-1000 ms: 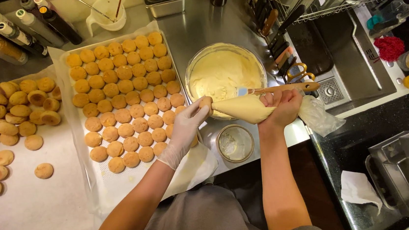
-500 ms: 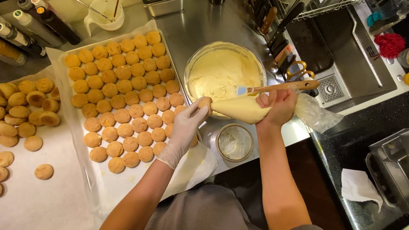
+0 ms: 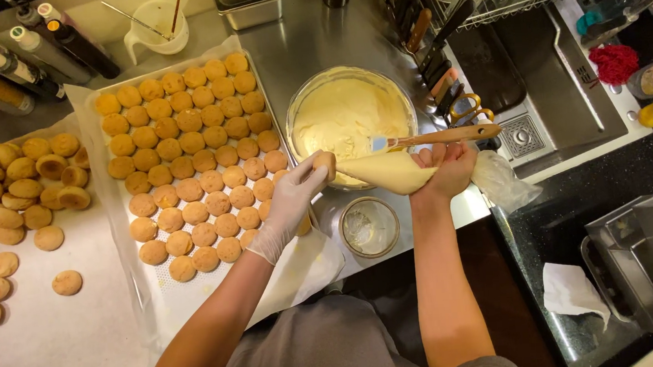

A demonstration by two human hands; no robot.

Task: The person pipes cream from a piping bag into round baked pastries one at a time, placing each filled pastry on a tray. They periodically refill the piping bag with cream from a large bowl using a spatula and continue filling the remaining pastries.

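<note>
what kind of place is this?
Most likely a commercial or bakery kitchen: a stainless counter with a built-in sink, a tray lined with rows of small round pastry shells, and a big bowl of cream beside the piping bag.

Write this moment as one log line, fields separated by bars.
left hand: holds puff | right hand: grips piping bag | tip at puff | bowl behind
</note>
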